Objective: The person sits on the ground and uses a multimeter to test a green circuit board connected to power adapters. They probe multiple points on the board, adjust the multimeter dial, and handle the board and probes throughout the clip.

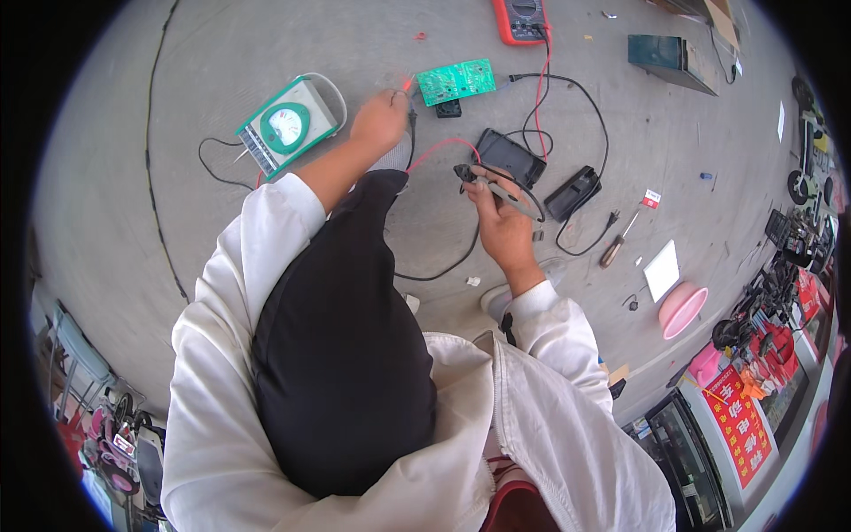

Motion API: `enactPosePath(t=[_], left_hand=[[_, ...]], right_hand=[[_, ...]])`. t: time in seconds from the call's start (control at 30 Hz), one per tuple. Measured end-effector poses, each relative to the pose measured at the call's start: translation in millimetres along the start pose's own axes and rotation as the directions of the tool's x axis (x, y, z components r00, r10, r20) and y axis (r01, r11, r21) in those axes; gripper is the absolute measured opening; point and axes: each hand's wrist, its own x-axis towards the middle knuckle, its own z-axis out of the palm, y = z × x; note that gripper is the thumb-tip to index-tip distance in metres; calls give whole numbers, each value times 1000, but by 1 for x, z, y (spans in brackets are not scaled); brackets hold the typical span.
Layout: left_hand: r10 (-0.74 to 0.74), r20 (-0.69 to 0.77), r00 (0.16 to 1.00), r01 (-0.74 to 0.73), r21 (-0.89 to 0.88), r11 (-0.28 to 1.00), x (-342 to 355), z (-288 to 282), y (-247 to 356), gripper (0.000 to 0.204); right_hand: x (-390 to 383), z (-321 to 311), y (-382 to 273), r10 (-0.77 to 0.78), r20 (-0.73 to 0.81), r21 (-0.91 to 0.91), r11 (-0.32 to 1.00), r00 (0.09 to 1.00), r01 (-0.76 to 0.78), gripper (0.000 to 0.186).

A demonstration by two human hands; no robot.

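Observation:
My left hand [381, 120] is closed, its fingers curled together near the green circuit board [456, 82]. A small red tip [409, 84], smeared by motion, shows at those fingertips; what they grip is unclear. My right hand [507, 232] is closed around a black plug [464, 172] and part of its black cable. A grey piece [503, 199] lies along its fingers. Beyond this hand is an open black plastic case half [510, 158]; another black case half [573, 193] rests to its right. A small black fan-like part [448, 108] sits under the board's near edge.
Left of my left hand stands a green-and-white dial meter [285, 126] with a handle. A red multimeter [521, 19] lies at the far side, its leads trailing down. To the right are a screwdriver [613, 252], a white sheet [660, 270], a pink basin [683, 310] and a dark box [669, 62].

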Motion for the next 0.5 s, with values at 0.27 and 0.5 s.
enactPosePath(t=[0.27, 0.5], left_hand=[[60, 21, 998, -62, 156, 986, -3, 3, 3, 36], [35, 40, 999, -40, 132, 990, -3, 3, 4, 36]], right_hand=[[1, 5, 15, -121, -128, -54, 992, 984, 114, 11], [2, 3, 20, -156, -113, -92, 985, 981, 146, 12]])
